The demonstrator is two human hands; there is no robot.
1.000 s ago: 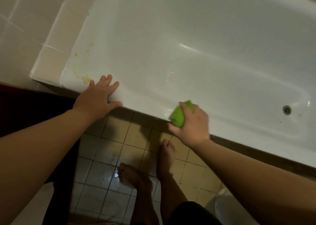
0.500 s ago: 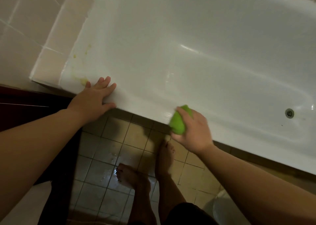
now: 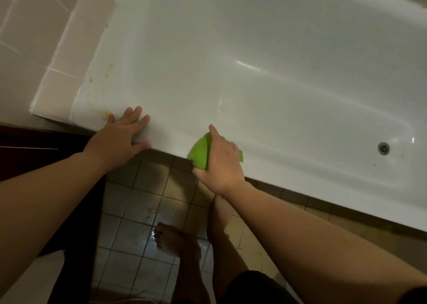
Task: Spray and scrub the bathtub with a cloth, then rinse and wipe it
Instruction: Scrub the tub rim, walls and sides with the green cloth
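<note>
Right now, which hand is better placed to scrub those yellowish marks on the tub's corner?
Probably the left hand: it rests flat on the tub rim right beside the yellowish marks. But the right hand grips the green cloth further along the rim, so it could simply slide over.

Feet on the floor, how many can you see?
2. One foot stands on the wet tiles; the other is nearer the bathtub, partly hidden under the right arm.

Floor's tan square tiles (image 3: 147,202) with dark grout, wet patch shining in the middle. Bare feet (image 3: 175,241) standing on it. Pale wall tiles (image 3: 27,37) top left, something dark (image 3: 34,151) along the left edge.
</note>
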